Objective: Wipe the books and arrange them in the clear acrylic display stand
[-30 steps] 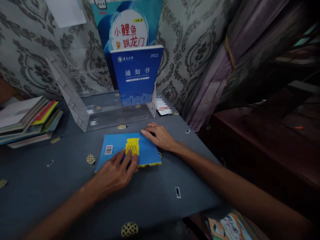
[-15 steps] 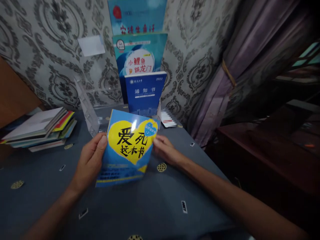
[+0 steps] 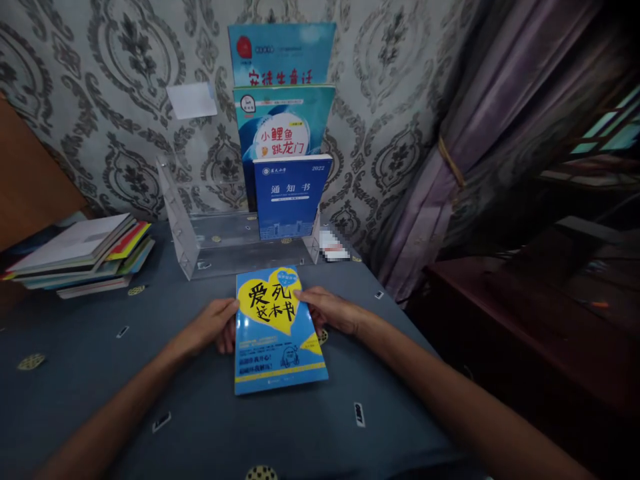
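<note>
A blue book (image 3: 280, 347) with a yellow heart on its cover is held between my two hands, low over the table in front of the rack. My left hand (image 3: 223, 323) pinches its left edge, the thumb on the cover and the fingers curled at the side. On the opposite edge my right hand (image 3: 327, 310) grips it, thumb on the cover, other fingers partly hidden behind. Beyond it stands a clear stepped book rack (image 3: 225, 257). At the rack's right side a dark blue booklet (image 3: 290, 200) leans upright, before a teal book (image 3: 250, 127) and a taller blue book (image 3: 285, 57).
Several books and papers lie in a stack (image 3: 95, 253) at the left. A small card (image 3: 334, 247), partly blurred out, rests right of the rack. White paper (image 3: 193, 100) is on the patterned wall. A tied purple curtain (image 3: 425, 220) hangs at the right.
The blue book has tipped back and its top has come lower and nearer, baring the rack's front. Both hands moved with it, still gripping its sides. The camera view has shifted slightly.
</note>
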`<action>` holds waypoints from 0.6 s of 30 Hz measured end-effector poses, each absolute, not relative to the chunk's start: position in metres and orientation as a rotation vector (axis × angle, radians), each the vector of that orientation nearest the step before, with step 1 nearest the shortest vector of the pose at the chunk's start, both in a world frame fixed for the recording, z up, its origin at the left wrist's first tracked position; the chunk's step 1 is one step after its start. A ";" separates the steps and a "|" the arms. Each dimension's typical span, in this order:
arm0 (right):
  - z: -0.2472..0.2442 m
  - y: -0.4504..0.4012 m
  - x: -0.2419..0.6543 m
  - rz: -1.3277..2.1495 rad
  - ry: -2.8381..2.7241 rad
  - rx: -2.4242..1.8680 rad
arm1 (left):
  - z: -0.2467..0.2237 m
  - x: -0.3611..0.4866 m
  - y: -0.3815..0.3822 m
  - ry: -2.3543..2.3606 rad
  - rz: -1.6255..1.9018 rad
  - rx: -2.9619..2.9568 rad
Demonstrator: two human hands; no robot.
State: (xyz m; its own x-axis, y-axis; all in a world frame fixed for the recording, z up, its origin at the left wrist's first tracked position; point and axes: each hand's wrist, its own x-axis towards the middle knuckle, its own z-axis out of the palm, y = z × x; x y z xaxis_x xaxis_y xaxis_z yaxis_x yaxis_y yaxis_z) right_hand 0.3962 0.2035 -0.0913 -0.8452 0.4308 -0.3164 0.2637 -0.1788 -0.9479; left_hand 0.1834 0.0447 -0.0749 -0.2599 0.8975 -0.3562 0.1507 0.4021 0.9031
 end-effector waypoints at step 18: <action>-0.087 0.154 0.342 0.569 -2.746 -0.204 | -0.104 0.185 0.041 2.209 0.742 2.261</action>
State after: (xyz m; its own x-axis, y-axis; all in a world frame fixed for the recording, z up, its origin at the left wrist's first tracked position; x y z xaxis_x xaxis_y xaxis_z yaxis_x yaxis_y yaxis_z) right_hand 0.3423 0.1538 -0.0872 -0.9359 0.2033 0.2876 0.0722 0.9100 -0.4082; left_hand 0.1847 0.0410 -0.1044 -0.0272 0.9207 0.3894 0.9690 -0.0715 0.2366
